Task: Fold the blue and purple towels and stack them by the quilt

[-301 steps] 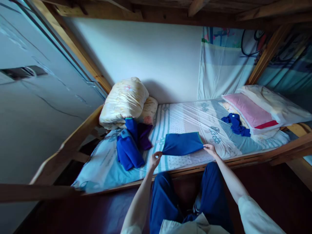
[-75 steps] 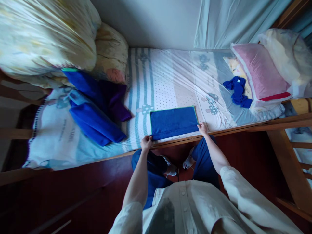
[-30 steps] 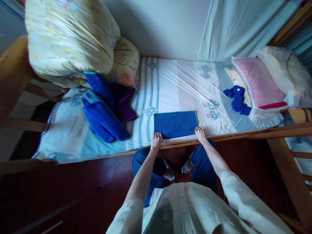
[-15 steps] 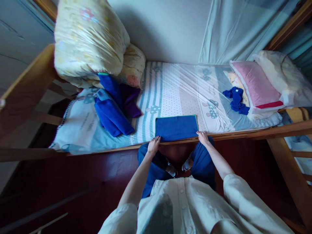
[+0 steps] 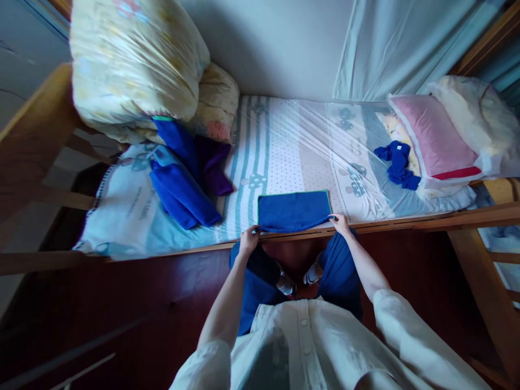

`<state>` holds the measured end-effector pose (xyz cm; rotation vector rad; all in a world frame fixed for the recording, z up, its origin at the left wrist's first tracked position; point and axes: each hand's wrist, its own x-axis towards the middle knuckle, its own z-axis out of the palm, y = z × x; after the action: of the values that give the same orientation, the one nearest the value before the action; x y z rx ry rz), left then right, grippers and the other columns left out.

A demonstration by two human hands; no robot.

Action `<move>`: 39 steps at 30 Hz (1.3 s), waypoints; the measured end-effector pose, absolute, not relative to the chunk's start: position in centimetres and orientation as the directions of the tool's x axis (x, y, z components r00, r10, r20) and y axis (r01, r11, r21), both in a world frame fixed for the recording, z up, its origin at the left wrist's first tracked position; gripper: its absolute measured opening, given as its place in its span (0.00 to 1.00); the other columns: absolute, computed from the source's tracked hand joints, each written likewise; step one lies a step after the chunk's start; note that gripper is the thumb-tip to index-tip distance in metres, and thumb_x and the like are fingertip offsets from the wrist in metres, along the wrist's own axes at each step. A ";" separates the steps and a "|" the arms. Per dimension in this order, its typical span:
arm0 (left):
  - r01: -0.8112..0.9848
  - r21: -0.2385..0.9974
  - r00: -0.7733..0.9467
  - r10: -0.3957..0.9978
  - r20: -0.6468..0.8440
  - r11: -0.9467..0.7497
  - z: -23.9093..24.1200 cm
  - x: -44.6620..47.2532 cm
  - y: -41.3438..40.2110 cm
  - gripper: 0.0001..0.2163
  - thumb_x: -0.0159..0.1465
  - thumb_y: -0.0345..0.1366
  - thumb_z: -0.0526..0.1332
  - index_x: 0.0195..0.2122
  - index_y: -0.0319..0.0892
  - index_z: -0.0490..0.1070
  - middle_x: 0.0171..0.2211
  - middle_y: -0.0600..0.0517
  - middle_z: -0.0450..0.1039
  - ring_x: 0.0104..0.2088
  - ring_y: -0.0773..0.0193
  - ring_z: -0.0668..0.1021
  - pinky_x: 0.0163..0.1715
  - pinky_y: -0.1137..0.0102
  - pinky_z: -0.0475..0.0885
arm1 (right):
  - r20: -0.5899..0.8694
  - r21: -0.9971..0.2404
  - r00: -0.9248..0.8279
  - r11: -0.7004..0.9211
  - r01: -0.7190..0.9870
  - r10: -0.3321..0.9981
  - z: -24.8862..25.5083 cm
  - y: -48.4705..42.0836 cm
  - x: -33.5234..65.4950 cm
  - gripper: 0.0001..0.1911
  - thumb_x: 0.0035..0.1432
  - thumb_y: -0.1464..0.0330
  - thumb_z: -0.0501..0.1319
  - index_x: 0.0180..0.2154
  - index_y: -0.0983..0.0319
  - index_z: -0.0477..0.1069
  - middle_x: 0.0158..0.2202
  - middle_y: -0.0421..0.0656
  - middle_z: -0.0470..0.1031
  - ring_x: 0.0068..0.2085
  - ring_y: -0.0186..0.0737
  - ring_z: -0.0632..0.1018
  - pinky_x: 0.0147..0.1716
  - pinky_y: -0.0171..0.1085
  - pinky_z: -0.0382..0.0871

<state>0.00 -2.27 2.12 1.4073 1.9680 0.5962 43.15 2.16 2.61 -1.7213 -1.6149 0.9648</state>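
Observation:
A blue towel (image 5: 294,210) with green edging lies folded into a rectangle at the near edge of the bed. My left hand (image 5: 248,239) pinches its near left corner, and my right hand (image 5: 339,223) pinches the near right corner. Between the two hands the near edge is slightly raised and bows. Farther left on the mattress lie a loosely folded bright blue cloth (image 5: 182,187) and a dark purple cloth (image 5: 213,168). A crumpled blue cloth (image 5: 398,165) rests to the right, by the pillows.
A large floral quilt bundle (image 5: 138,65) is piled at the bed's left end. On the right are a pink pillow (image 5: 434,135) and a plastic-wrapped bundle (image 5: 475,119). The wooden bed rail (image 5: 439,219) runs along the near side, above a dark red floor (image 5: 170,303).
Both hands have closed on the towel's near corners and lifted that edge a little. Before, the left fingers lay flat on its corner. The view has shifted slightly.

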 end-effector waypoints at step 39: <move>0.720 0.577 -0.325 0.922 -0.212 0.386 1.4 -0.1 -2.0 0.13 0.61 0.41 0.58 0.40 0.40 0.76 0.36 0.43 0.80 0.40 0.53 0.80 0.43 0.64 0.73 | -0.147 -0.737 0.189 -0.235 0.634 0.971 1.1 2.2 43.5 0.07 0.53 0.66 0.67 0.33 0.62 0.78 0.32 0.48 0.84 0.34 0.46 0.84 0.40 0.40 0.77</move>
<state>-0.06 -2.01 1.45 1.4052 2.1409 0.5238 43.52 2.18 1.09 -1.9437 -1.4969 0.8365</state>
